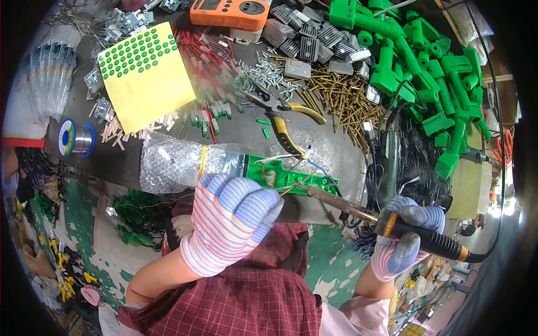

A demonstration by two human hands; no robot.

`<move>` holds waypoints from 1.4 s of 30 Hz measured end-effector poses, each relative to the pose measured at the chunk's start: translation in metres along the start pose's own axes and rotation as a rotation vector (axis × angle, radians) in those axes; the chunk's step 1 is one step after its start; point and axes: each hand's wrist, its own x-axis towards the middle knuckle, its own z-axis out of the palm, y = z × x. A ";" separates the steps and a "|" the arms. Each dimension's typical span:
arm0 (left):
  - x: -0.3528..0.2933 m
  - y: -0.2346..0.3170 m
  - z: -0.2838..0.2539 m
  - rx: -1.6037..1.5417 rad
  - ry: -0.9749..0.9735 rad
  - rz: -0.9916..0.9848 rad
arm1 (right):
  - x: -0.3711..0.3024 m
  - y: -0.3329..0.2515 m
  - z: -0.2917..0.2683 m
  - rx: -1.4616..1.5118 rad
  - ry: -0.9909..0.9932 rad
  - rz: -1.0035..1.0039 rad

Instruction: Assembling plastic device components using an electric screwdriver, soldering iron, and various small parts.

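My right hand (404, 238), in a striped knitted glove, grips a soldering iron (431, 239) by its black handle. The iron's metal barrel points left, and its tip lies at the green plastic housing (291, 178) at the bench's near edge. Thin wires, one of them blue (316, 166), stand out of this open housing. My left hand (232, 210), gloved alike, is closed beside the housing's left end, its fingertips near the iron's tip. A thin solder wire (168, 200) trails from it; the fingers hide the grip. A bubble-wrapped bundle (171, 163) with a yellow band adjoins the housing.
Yellow-handled pliers (280, 126) lie just beyond the housing. A solder spool (77, 138) stands at left, near a yellow sheet of green stickers (145, 78). Brass-coloured screws (342, 98), heatsink-like grey blocks (314, 39), green housings (431, 73) and an orange meter (230, 14) fill the far side.
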 end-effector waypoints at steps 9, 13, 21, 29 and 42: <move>-0.009 0.002 -0.027 -0.070 -0.016 -0.130 | -0.002 0.000 -0.004 0.085 -0.002 -0.057; -0.019 -0.001 -0.051 -0.259 -0.137 -0.324 | 0.003 0.002 -0.012 0.181 -0.084 -0.035; -0.100 -0.056 -0.068 -0.060 -0.498 -0.439 | 0.047 0.006 0.007 -0.023 0.407 -0.102; -0.117 -0.058 -0.018 -0.276 -0.692 -0.345 | 0.153 0.057 0.079 -0.248 -0.046 -0.097; -0.006 -0.018 -0.055 -0.700 -0.342 -0.184 | 0.203 0.124 0.102 -0.979 -0.287 -0.397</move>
